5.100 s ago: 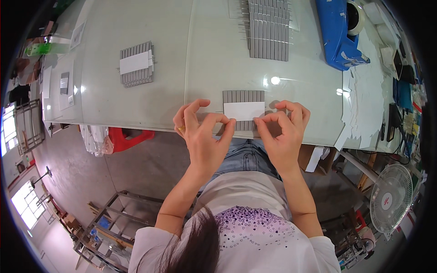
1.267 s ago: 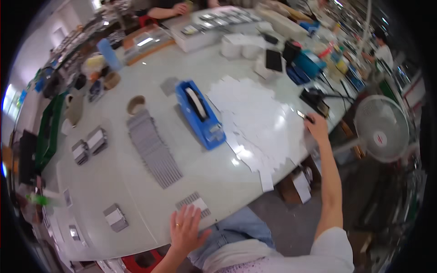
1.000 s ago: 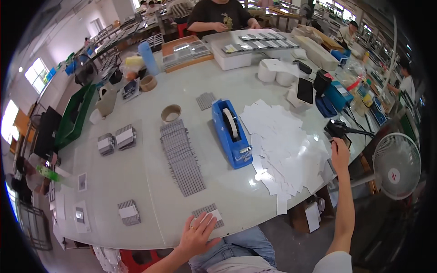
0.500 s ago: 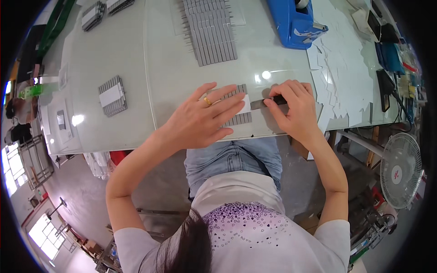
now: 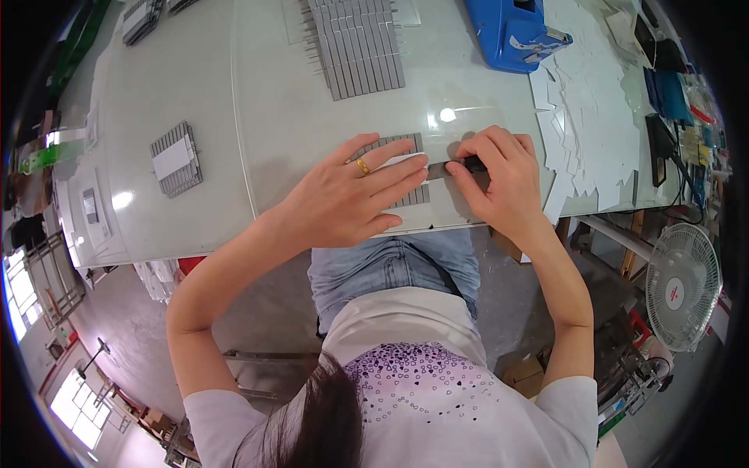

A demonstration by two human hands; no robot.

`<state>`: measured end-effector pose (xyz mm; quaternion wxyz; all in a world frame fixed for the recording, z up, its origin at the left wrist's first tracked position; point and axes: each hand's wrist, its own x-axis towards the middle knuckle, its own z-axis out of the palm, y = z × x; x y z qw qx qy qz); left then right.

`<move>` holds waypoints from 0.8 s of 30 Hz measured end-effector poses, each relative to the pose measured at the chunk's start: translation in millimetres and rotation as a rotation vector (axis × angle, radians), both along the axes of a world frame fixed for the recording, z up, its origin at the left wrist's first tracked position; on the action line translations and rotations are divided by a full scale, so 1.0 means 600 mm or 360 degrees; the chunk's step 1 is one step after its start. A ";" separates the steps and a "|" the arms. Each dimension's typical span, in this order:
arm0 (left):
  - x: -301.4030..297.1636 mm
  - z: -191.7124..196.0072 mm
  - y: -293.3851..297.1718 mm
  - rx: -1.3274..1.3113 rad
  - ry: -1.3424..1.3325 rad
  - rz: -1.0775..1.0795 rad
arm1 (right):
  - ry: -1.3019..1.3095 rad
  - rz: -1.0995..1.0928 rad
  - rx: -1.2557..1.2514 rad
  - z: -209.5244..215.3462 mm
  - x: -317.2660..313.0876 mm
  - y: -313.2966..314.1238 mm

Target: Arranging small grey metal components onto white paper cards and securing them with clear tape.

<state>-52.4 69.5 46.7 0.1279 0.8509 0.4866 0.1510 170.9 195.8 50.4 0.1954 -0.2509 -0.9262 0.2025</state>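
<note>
My left hand (image 5: 339,195) lies palm down with its fingers stretched out, across a bundle of grey strips (image 5: 411,142) near the table's front edge. Under those fingers a piece of white paper (image 5: 419,180) shows in part. My right hand (image 5: 505,179) is closed on a black-handled tool (image 5: 473,164); thumb and fingers hide some of it. From the handle a flat dark blade (image 5: 439,169) points left, its tip at the paper beside my left fingertips. Whether the tip touches the paper, I cannot tell.
Beyond my hands lies a long stack of grey strips (image 5: 363,58). A blue tape dispenser (image 5: 511,35) stands at the far right, beside overlapping white paper pieces (image 5: 581,117). Another paper-wrapped bundle (image 5: 178,165) lies to the left. A fan (image 5: 683,288) is right of the table.
The whole view has shifted slightly. My left fingers now cover more of the white paper, and my right hand with the tool sits a little closer to them.
</note>
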 end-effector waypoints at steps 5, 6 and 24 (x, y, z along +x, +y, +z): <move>0.000 -0.005 -0.002 0.0000 -0.0002 0.0011 | -0.0015 0.0004 0.0020 0.001 -0.002 -0.001; 0.001 -0.005 -0.002 0.0000 -0.0007 0.0017 | -0.0015 0.0003 0.0021 0.002 -0.003 -0.004; 0.002 -0.009 -0.008 -0.0021 -0.0067 0.0036 | 0.0066 -0.0035 0.0035 -0.005 -0.001 -0.003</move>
